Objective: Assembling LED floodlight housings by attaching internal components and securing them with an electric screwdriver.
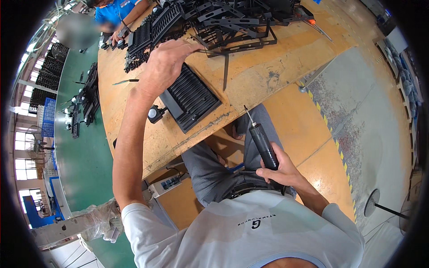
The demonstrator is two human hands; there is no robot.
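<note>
My left hand (166,67) reaches over the wooden table with its fingers pinched on the end of a thin black metal bracket (225,71) at the edge of a pile. Below that hand lies a black finned lamp housing (193,99), its ribbed side up, close to the table's front edge. A small black sensor with a pale dome (155,114) sits against the housing's left side. In my right hand (282,167) is a black electric screwdriver (264,146), held in front of my lap with its bit pointing up toward the table edge.
Black metal brackets (237,21) are heaped at the far side. Small black screws (134,61) lie scattered left of them, beside more finned housings (154,29). An orange-handled screwdriver (321,30) rests at far right. A co-worker's hand (117,38) works at far left. A green table (85,165) adjoins.
</note>
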